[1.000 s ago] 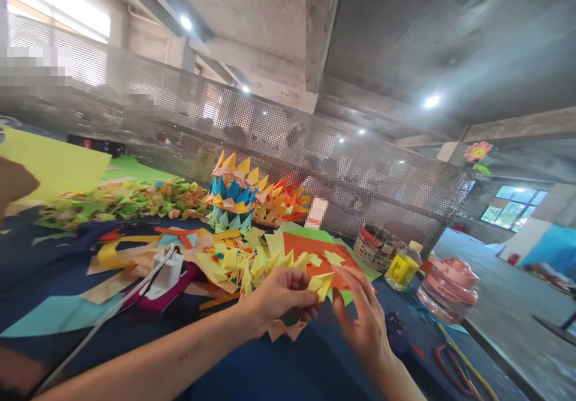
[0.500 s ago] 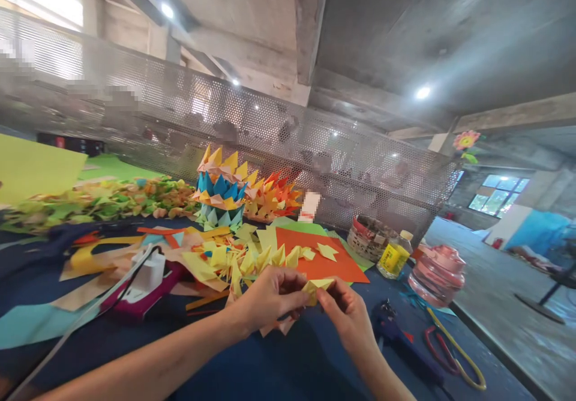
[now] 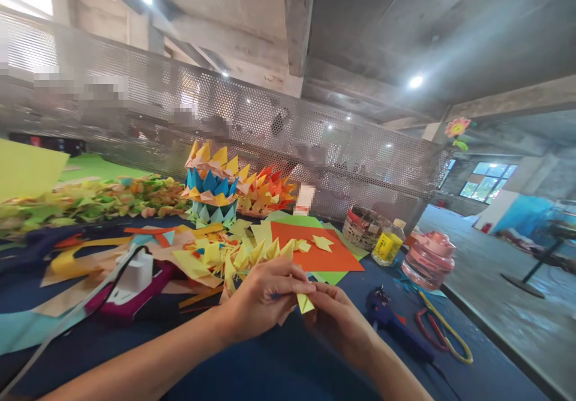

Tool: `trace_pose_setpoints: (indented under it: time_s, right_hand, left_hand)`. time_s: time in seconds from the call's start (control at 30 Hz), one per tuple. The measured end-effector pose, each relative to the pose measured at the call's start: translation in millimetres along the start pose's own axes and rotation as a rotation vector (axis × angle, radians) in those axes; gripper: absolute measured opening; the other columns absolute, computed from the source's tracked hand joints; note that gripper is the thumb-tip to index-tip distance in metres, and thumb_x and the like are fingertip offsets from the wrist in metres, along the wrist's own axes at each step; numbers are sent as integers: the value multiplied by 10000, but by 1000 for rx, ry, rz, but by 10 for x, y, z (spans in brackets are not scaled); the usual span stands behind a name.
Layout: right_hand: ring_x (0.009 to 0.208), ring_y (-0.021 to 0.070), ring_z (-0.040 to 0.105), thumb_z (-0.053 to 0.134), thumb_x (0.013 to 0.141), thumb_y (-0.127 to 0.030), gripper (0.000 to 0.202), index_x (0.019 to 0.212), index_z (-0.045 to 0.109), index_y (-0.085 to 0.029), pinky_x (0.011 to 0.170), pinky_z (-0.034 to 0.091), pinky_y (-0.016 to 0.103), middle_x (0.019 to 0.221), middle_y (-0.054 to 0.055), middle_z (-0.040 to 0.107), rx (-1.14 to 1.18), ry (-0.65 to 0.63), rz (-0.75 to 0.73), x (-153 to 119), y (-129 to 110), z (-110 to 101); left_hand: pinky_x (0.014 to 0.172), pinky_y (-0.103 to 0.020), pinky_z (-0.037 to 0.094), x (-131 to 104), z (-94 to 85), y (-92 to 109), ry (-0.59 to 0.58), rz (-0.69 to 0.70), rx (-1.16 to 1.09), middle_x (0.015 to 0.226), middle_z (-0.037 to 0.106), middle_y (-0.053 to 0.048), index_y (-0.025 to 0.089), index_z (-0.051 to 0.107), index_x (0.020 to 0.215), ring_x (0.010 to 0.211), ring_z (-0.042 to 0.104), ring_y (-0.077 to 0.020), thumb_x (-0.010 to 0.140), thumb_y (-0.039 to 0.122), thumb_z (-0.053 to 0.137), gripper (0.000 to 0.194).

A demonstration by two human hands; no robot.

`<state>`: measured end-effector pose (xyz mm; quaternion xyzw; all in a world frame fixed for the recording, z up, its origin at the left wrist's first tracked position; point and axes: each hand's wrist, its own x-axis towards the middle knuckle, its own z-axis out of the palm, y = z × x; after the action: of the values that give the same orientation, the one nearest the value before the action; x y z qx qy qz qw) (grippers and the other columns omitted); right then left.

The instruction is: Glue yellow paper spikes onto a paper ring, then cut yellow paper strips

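Now that the yellow paper [image 3: 305, 304] points downward, left hand [image 3: 263, 293] and right hand [image 3: 339, 314] fingers pinch it, likely creasing.

Right hand [image 3: 337, 311]: a second ago raised apart with fingers spread, now closed in a pinch on the folded yellow paper piece [image 3: 305, 304]. Paper piece: earlier held broadside, now turned, its narrow end pointing down between the hands. Left hand [image 3: 265, 293]: now bent over the piece, fingertips meeting the right hand's. Head view: swung rightward; pedestal fan [image 3: 533, 261] more fully in frame, yellow-green paper sheet [image 3: 29, 170] further cropped at left
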<state>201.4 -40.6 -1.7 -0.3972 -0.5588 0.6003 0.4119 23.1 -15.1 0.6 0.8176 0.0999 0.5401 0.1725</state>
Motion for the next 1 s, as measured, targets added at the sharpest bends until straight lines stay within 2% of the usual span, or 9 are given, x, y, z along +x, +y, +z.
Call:
trace_pose_setpoints:
  time_s: [0.17, 0.23, 0.3, 0.37, 0.47, 0.57, 0.7, 0.87, 1.0]
  right_hand:
    - [547, 97, 470, 490, 825, -595, 438, 744, 550, -169, 548, 399, 236, 612, -13, 494, -274, -6, -51, -18, -23, -12]
    - [626, 138, 526, 410, 857, -606, 474, 728, 563, -176, 620, 437, 275, 660, 21, 553, -455, 30, -104, -82, -95, -56]
    - [794, 176, 564, 391, 895, -530, 416, 793, 602, -186, 773, 437, 312, 805, 51, 612, -686, 132, -165, -203, -192, -168]
    - [973, 205, 540, 390, 916, -388, 289, 937, 609, -201, 913, 382, 346, 993, 69, 610, -977, 309, -195, -368, -273, -364]
    - [1093, 282, 497, 425, 823, -164, 307, 1082, 588, -149, 996, 318, 444, 1151, 146, 551, -1349, 538, -87, -628, -289, -753]
    - [1070, 386, 525, 494, 691, -59, 443, 1125, 582, -39, 948, 338, 538, 1096, 241, 562, -1567, 649, 119, -797, -176, -1079]
    - [996, 381, 603, 499, 722, -70, 470, 1187, 552, -28, 839, 435, 475, 1017, 229, 617, -1713, 653, 275, -810, -2, -1217]
    - [860, 371, 659, 471, 769, -138, 235, 944, 621, -93, 699, 455, 424, 867, 192, 648, -1784, 688, 271, -715, 28, -1155]
    - [714, 345, 667, 494, 786, -224, 133, 842, 594, -158, 574, 428, 384, 798, 151, 651, -1747, 737, 146, -697, -38, -1159]
  left_hand:
    - [700, -268, 500, -25, -2, -15, -32, 121, 109, 880, 683, -104, 163, 683, 1043, 811, 626, -166, 864, 43, 515, 273]
    - [709, -268, 494, -38, 1, -18, -41, 96, 135, 877, 685, -102, 151, 686, 1021, 809, 625, -165, 866, 47, 511, 257]
    - [708, -255, 491, -40, 2, -18, 0, 6, 112, 864, 689, -95, 143, 703, 956, 792, 631, -157, 869, 74, 515, 218]
    - [699, -246, 486, -23, -4, -17, 54, -142, 46, 837, 690, -81, 148, 722, 877, 767, 632, -151, 871, 129, 534, 189]
    - [621, -231, 460, 34, -35, -27, 131, -416, -82, 724, 666, -34, 168, 725, 749, 669, 600, -135, 817, 232, 602, 154]
    - [536, -211, 412, 94, -81, -59, 211, -689, -232, 595, 611, 12, 173, 692, 637, 552, 531, -101, 714, 311, 669, 159]
    - [536, -222, 424, 136, -126, -106, 224, -847, -326, 533, 604, 12, 161, 665, 592, 511, 532, -99, 648, 357, 695, 206]
    - [559, -243, 479, 154, -165, -97, 195, -876, -377, 540, 614, 6, 151, 644, 583, 511, 559, -107, 604, 328, 722, 194]
    - [585, -239, 512, 172, -213, -52, 185, -887, -410, 567, 632, 9, 145, 658, 633, 530, 578, -101, 635, 294, 715, 159]
